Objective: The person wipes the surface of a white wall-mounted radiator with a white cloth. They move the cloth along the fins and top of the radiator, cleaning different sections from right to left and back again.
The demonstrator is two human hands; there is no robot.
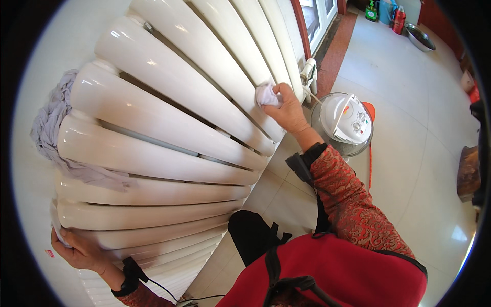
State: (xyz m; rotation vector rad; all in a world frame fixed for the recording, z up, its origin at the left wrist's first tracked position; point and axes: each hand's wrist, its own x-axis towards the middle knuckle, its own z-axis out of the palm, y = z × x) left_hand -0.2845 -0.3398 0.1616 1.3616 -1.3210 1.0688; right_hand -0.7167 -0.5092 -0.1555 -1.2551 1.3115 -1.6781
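Observation:
A white column radiator [165, 153] fills the left and middle of the head view, its tubes fanned out by the lens. My right hand [287, 113] grips a bunched white cloth [267, 95] and holds it against one of the tubes. At the radiator's top end, near the wall, my left hand [82, 249] has its fingers closed around a pale piece of cloth [56, 220], mostly hidden by the hand. A crumpled pale lilac cloth [53, 119] lies over the top ends of several tubes, and its thin tail trails across one.
A white-topped glass-bowl appliance [345, 117] with dials stands on the tiled floor [399, 161] beside the radiator's valve [308, 73]. An orange-red cord [370, 165] runs from it. Bottles [399, 20] and a metal basin [420, 37] sit farther back. A wooden stump [468, 174] is at right.

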